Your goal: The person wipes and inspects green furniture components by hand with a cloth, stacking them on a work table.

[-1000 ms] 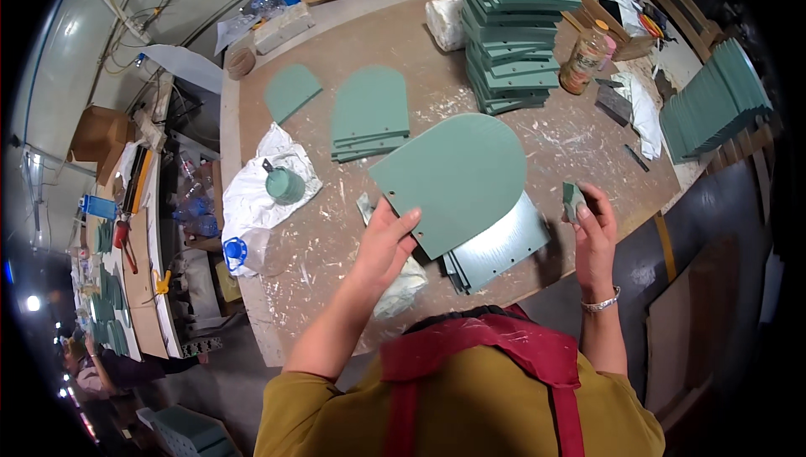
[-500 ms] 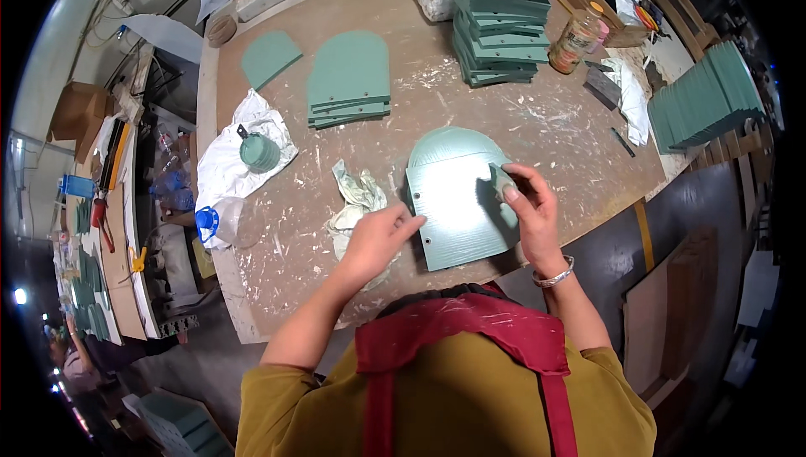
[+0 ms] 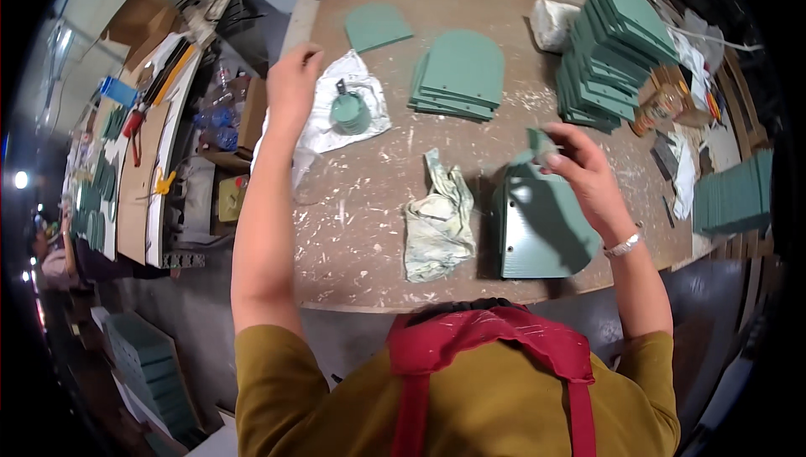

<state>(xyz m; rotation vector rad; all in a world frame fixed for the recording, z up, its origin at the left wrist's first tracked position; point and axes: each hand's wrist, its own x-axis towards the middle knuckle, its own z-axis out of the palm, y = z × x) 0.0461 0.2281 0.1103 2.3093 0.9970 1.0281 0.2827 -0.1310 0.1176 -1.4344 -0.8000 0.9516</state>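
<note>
Glossy green arch-shaped panel [image 3: 525, 243] lies on a small pile of like panels at the near edge of the brown paint-flecked tabletop [image 3: 353, 243], straight holed edge to the left; this pile is used as reference below. Its upper face is crossed by a dark shadow.

Small green-stained block [image 3: 539, 143] is gripped in the right hand [image 3: 586, 170], thumb and fingers closed on it, over the far side of the pile. Contact with the panel cannot be told. Silvery bracelet [image 3: 623, 245] is worn on the right wrist.

Left hand [image 3: 291, 83] is held up well left of and beyond the pile, fingers loosely curled. Palm side is hidden; cannot tell if anything is held.

Stained off-white crumpled rag [image 3: 441, 230] is left near the pile, to its left. Farther left and beyond it: white cloth sheet [image 3: 375, 98], with green ribbed round pot [image 3: 350, 114] set on it.

Short stack of matte green arch panels [image 3: 462, 67] is placed beyond the pile, slightly left; single flat green arch panel [image 3: 376, 27] farther out that way. Tall uneven green panel stack [image 3: 598, 67] is set beyond, to the right.
</note>
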